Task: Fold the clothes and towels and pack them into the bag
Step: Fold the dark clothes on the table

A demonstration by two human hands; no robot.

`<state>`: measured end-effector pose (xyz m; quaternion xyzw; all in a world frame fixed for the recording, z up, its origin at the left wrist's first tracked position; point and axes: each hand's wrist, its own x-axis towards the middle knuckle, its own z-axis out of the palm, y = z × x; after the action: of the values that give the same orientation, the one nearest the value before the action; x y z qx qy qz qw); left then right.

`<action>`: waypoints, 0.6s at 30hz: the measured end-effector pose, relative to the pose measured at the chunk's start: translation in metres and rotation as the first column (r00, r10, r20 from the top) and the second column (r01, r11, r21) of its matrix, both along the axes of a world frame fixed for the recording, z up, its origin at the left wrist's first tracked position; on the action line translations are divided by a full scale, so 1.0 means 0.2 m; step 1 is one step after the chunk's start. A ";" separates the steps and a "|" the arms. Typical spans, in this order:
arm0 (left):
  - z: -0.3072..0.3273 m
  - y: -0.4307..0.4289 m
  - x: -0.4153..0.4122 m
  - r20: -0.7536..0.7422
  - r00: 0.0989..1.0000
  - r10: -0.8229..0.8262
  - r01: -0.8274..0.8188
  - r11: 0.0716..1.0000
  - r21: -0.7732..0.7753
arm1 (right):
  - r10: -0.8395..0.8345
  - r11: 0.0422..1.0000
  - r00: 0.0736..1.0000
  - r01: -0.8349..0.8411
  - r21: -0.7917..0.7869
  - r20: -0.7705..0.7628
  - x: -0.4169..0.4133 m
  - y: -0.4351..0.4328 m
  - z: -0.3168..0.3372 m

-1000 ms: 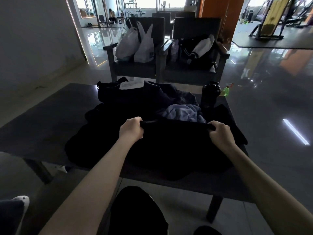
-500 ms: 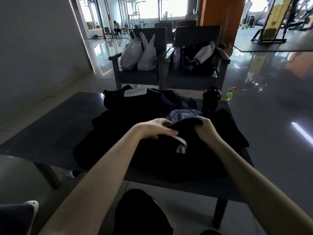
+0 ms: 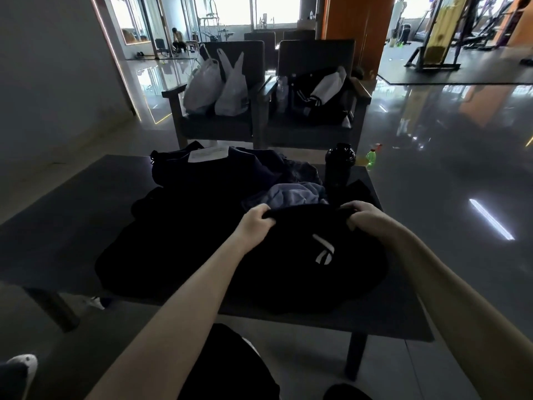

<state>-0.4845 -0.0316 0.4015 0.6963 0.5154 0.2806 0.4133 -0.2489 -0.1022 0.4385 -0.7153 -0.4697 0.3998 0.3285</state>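
A black garment (image 3: 305, 255) with a white logo lies on the dark low table (image 3: 72, 215) in front of me. My left hand (image 3: 256, 222) grips its far edge on the left, and my right hand (image 3: 364, 217) grips the same edge on the right. Behind it a crumpled blue towel (image 3: 294, 194) sits against a dark bag (image 3: 213, 171) with a white label. More black cloth (image 3: 138, 249) spreads to the left under the garment.
A black shaker bottle (image 3: 339, 166) stands at the table's far right, with a green bottle (image 3: 372, 158) on the floor behind it. Two armchairs (image 3: 219, 122) beyond the table hold white plastic bags (image 3: 216, 88) and a dark jacket (image 3: 317, 93).
My hands came together at the garment's middle, then moved apart again. The garment is now folded smaller and its white logo faces up.
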 end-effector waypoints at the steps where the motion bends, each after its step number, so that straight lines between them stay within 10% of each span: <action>1: 0.04 0.01 0.01 0.025 1.000 0.010 -0.010 1.000 0.014 | 0.048 0.999 0.998 -0.048 0.004 0.031 0.00 0.00 0.01; 7: 0.23 -0.01 0.13 0.075 0.996 -0.043 0.031 0.987 0.156 | 0.415 0.891 0.910 -0.400 0.215 -0.024 -0.20 0.01 0.04; 11: 0.33 -0.03 0.17 0.015 0.995 -0.095 0.090 0.976 0.199 | 0.214 0.872 0.948 -0.294 0.391 0.235 -0.28 0.06 0.01; 18: 0.32 -0.05 0.05 -0.319 0.911 -0.262 0.299 0.951 0.073 | 0.184 0.931 0.955 -0.092 0.354 -0.233 -0.15 -0.06 0.21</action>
<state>-0.4747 -0.0411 0.4648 0.8217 0.4499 0.1376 0.3218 -0.2793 -0.1151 0.4812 -0.5536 -0.5334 0.4262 0.4768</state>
